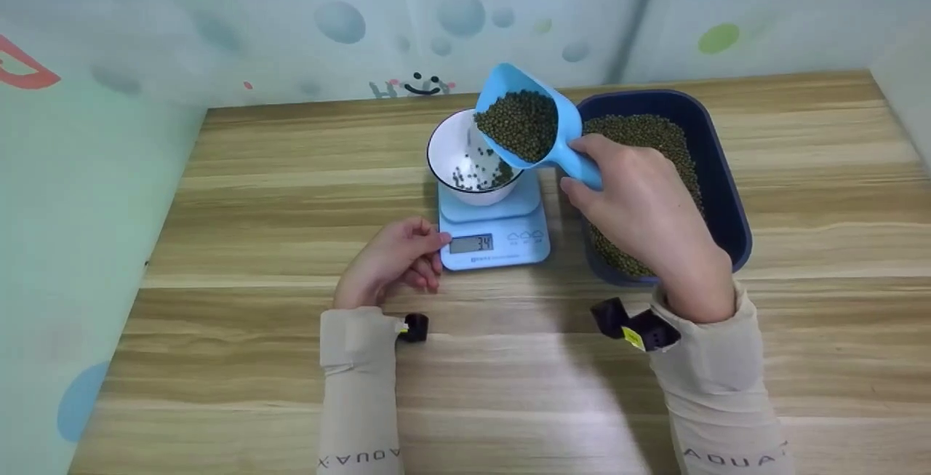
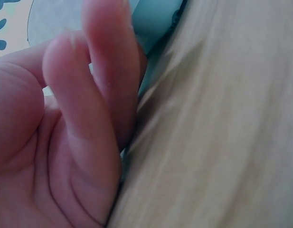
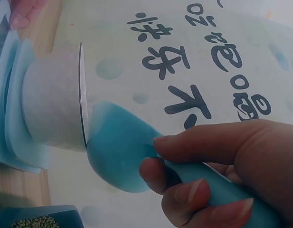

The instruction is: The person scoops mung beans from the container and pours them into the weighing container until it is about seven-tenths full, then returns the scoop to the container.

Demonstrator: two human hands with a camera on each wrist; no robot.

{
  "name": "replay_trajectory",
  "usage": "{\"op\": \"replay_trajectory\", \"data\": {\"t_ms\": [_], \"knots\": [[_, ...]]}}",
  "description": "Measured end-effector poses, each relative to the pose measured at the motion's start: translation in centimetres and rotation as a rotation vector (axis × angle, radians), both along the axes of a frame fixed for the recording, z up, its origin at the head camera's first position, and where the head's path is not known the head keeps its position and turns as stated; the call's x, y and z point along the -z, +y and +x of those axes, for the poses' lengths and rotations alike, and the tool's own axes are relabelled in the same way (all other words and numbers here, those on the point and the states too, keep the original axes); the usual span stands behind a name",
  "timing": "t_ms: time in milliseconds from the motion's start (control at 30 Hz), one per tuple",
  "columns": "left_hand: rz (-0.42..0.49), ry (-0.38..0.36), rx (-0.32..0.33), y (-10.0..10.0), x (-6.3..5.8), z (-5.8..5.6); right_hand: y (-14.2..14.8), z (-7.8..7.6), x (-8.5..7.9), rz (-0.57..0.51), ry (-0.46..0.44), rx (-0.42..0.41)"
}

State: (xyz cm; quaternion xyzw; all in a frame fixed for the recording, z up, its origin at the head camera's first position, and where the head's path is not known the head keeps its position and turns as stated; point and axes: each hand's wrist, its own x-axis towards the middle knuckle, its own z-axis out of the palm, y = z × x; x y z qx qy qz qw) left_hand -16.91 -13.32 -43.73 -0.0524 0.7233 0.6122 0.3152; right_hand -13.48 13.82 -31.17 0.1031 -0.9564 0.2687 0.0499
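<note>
In the head view my right hand (image 1: 647, 198) grips the handle of a light-blue scoop (image 1: 569, 122) heaped with small green beans (image 1: 520, 124). The scoop is tilted, its lip over a white bowl (image 1: 449, 148) with a dark rim. Some beans lie scattered on the bowl's inside. That bowl stands on a light-blue kitchen scale (image 1: 498, 248) whose display is lit with digits. At the scale's left edge, my left hand (image 1: 396, 257) pinches the side with its thumb on top and fingers curled beside it. The right wrist view shows the scoop's underside (image 3: 122, 156) against the bowl's rim.
A dark-blue tub (image 1: 727, 198) of green beans stands right of the scale, partly under my right forearm. The wooden table (image 1: 240, 358) ends at a printed backdrop (image 1: 291, 38) behind the bowl.
</note>
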Motion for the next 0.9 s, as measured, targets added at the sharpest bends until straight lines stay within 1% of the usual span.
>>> {"op": "replay_trajectory", "data": {"t_ms": [367, 733, 833, 900], "knots": [[-0.006, 0.001, 0.013, 0.08, -0.07, -0.11, -0.08, 0.12, -0.08, -0.012, -0.019, 0.022], [0.000, 0.011, 0.004, 0.05, 0.15, -0.07, 0.00, 0.11, -0.13, -0.008, 0.009, 0.011], [0.003, 0.007, 0.000, 0.08, -0.03, -0.02, -0.03, 0.10, -0.11, -0.009, 0.011, 0.006], [0.002, -0.003, 0.002, 0.12, -0.36, 0.08, -0.08, 0.12, -0.10, -0.011, 0.010, 0.001]]}}
